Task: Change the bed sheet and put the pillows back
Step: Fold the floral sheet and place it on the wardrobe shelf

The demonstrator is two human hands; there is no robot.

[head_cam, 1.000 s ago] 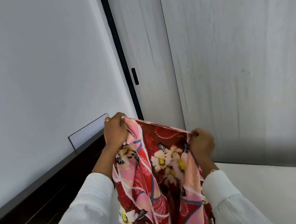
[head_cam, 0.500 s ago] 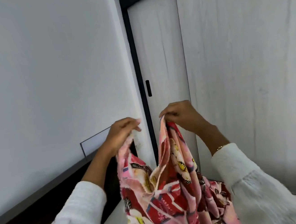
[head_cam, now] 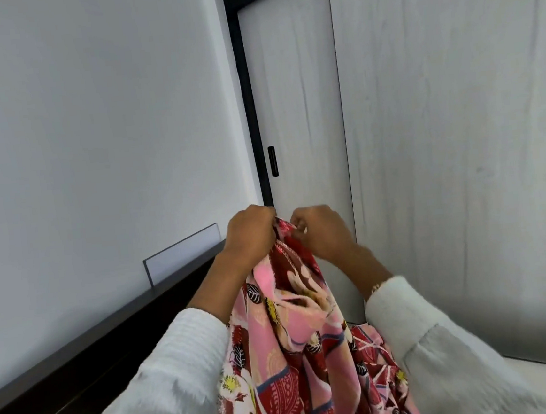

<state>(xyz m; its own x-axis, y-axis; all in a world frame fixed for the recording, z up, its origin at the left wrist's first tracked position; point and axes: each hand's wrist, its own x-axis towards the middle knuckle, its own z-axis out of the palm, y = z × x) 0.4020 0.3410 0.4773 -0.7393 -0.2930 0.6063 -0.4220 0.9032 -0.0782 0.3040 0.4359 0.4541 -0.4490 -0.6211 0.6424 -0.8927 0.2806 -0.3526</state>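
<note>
**Both hands pinch the sheet's top edge**

Your left hand (head_cam: 249,234) has its fingers curled tight around the top edge of the floral bed sheet (head_cam: 298,344), and your right hand (head_cam: 322,232) pinches the same edge just beside it, so the two hands nearly touch. Both are raised in front of you, forearms angled up and inward, white sleeves (head_cam: 168,383) pushed back from the wrists. The sheet hangs bunched between your arms, falling out of view below. The dark headboard (head_cam: 80,365) runs along the wall on your left; a pale sliding door (head_cam: 295,104) stands behind your hands.
</note>
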